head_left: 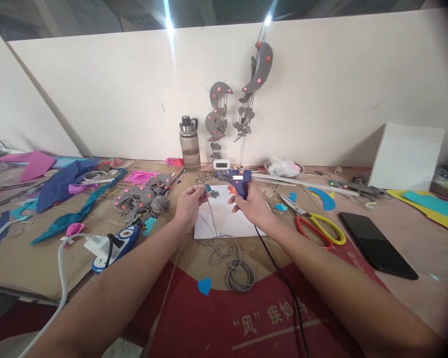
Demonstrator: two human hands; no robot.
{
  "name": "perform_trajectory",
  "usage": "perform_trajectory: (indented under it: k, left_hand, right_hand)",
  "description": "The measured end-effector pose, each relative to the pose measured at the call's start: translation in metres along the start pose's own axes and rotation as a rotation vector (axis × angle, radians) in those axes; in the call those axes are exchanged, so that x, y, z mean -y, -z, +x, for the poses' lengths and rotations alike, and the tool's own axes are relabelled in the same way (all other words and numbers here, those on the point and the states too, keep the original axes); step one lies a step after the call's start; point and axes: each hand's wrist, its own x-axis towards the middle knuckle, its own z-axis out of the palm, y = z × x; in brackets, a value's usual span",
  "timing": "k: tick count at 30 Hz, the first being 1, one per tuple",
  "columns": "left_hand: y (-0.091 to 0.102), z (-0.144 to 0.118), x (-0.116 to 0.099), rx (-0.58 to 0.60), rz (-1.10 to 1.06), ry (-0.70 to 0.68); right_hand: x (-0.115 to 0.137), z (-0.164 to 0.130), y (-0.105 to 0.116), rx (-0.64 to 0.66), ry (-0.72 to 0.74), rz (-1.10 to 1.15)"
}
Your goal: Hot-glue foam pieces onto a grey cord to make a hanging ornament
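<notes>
My right hand (248, 205) grips a blue hot glue gun (239, 181), its nozzle pointing left toward a small grey felt piece (213, 193). The gun's black cord (283, 283) trails back toward me. My left hand (189, 203) pinches a grey string (211, 214) just beside that felt piece, next to a small blue bit. The string runs down over a white sheet (224, 221) into a loose coil (239, 273) on the table. A blue felt heart (204, 286) lies near the coil.
Yellow and red scissors (317, 226) and a black phone (377, 244) lie to the right. Left are grey felt pieces (140, 199), coloured felt scraps (65, 184) and a power strip (114, 244). A water bottle (189, 143) and hanging grey moon ornaments (218, 114) stand at the back wall.
</notes>
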Motion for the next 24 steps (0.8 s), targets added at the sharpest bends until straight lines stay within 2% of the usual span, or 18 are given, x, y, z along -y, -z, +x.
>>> perform_trajectory:
  k: [4,12,24]
  left_hand:
    - [0.001,0.003,-0.002,-0.005,-0.063,-0.002]
    - [0.0,0.003,-0.003,-0.025,-0.116,-0.03]
    - [0.0,0.003,-0.003,-0.048,-0.129,-0.047]
  right_hand:
    - [0.008,-0.008,-0.001,0.086,0.06,-0.052]
    - [0.019,-0.015,-0.002,0.076,0.176,-0.382]
    - [0.018,-0.017,-0.004,0.068,0.113,-0.492]
